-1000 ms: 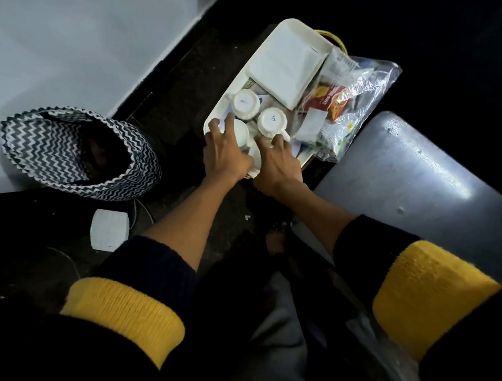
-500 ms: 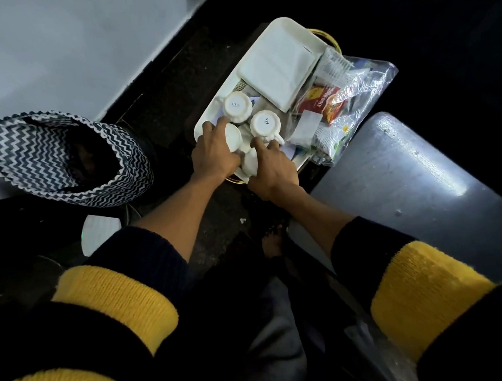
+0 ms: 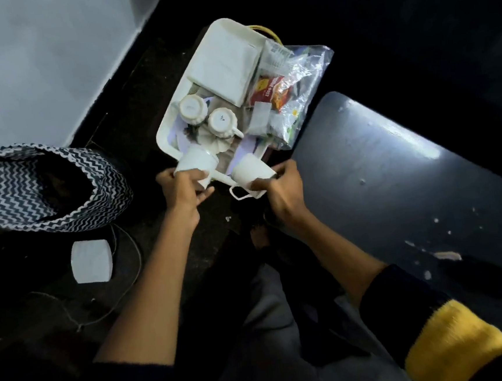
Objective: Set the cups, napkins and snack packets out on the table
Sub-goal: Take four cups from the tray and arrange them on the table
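A white tray [image 3: 165, 131] sits on the dark floor ahead of me. Two white cups stand upside down on it, one [image 3: 192, 109] at the left and one [image 3: 222, 123] beside it. My left hand [image 3: 183, 190] grips a white cup [image 3: 195, 163], lifted off the tray's near edge. My right hand [image 3: 279, 184] holds another white cup [image 3: 249, 172], tilted with its handle hanging down. A stack of white napkins [image 3: 227, 68] lies at the tray's far end. A clear bag of snack packets [image 3: 292, 86] rests on the tray's right side. The dark table [image 3: 394, 177] stands to the right.
A black-and-white zigzag bag [image 3: 40, 184] lies open on the floor at the left. A small white box [image 3: 91, 261] with a thin cable sits near it. A pale wall runs along the upper left. My knees fill the bottom of the view.
Both hands have closed on a cup each and drawn them back off the tray toward me. Two upside-down cups stay on the tray.
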Tool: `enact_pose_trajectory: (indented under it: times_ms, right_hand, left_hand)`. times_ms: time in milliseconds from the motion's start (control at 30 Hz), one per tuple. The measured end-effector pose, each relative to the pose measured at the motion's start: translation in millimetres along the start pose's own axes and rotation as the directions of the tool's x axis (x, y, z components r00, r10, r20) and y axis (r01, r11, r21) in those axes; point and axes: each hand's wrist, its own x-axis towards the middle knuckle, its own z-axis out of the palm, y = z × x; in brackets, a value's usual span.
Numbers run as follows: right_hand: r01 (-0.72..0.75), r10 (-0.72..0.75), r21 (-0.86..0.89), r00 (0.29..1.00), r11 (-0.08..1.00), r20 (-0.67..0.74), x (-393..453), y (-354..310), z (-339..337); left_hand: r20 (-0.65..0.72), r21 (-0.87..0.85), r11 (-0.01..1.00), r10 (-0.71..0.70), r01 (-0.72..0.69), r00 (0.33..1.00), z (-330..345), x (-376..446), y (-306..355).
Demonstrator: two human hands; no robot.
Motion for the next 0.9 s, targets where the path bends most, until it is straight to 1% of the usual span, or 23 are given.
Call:
enact_pose_trajectory:
  times_ms: [67, 100, 167, 267, 367, 433, 500, 533, 600, 667, 767, 833, 900]
  right_hand:
    - [-0.119, 0.118, 0.226, 0.993, 0.967, 0.019, -8.7, 9.7, -25.3]
    - [-0.150, 0.137, 0.302, 0.989, 0.941, 0.062, -12.5, 14.8, -40.1]
    - [-0.204, 0.164, 0.388, 0.977, 0.899, 0.136, -19.7, 26.7, -72.1]
    - [-0.251, 0.215, 0.371, 0.967, 0.894, 0.137, -23.8, 50.7, -119.6]
    - [-0.239, 0.215, 0.319, 0.971, 0.917, 0.109, -28.3, 77.3, -168.3]
    - [-0.222, 0.217, 0.274, 0.975, 0.936, 0.050, -31.8, 92.5, -196.6]
    - [-0.210, 0.225, 0.263, 0.974, 0.942, -0.028, -33.7, 113.2, -226.7]
    - [-0.213, 0.239, 0.276, 0.969, 0.937, -0.063, -34.2, 125.0, -240.4]
    - [-0.230, 0.270, 0.280, 0.956, 0.932, -0.112, -32.7, 150.4, -263.6]
    - [-0.266, 0.310, 0.246, 0.937, 0.932, -0.162, -29.6, 179.5, -289.5]
    - [-0.326, 0.352, 0.148, 0.912, 0.934, -0.213, -28.6, 220.1, -324.9]
    - [-0.338, 0.341, 0.051, 0.916, 0.940, -0.211, -29.0, 240.3, -348.2]
    - [-0.331, 0.317, -0.058, 0.932, 0.942, -0.176, -28.9, 254.6, -365.4]
  left_hand:
    - [0.177, -0.094, 0.988, -0.106, 0.124, 0.979, 2.4, -20.7, -10.5]
    - [0.248, -0.119, 0.976, -0.148, 0.181, 0.958, 5.2, -32.4, -16.3]
    - [0.342, -0.120, 0.958, -0.208, 0.262, 0.916, 14.4, -53.1, -29.1]
    - [0.435, -0.004, 0.959, -0.254, 0.284, 0.864, 38.1, -80.9, -49.2]
    - [0.509, 0.134, 0.962, -0.274, 0.239, 0.816, 72.3, -113.1, -68.2]
    - [0.527, 0.162, 0.962, -0.273, 0.220, 0.805, 94.7, -130.6, -82.9]
    - [0.505, 0.171, 0.962, -0.270, 0.211, 0.820, 121.1, -145.6, -104.1]
    - [0.479, 0.206, 0.963, -0.252, 0.172, 0.841, 133.7, -152.0, -115.9]
    - [0.433, 0.332, 0.943, -0.180, 0.029, 0.883, 154.1, -161.2, -139.7]
    - [0.408, 0.443, 0.893, -0.120, -0.081, 0.905, 173.6, -170.2, -167.0]
    - [0.383, 0.579, 0.797, -0.075, -0.176, 0.921, 195.3, -177.5, -208.7]
    - [0.358, 0.674, 0.705, -0.052, -0.220, 0.932, 209.4, -181.4, -235.8]
    - [0.352, 0.756, 0.603, -0.044, -0.257, 0.935, 219.6, -185.1, -258.1]
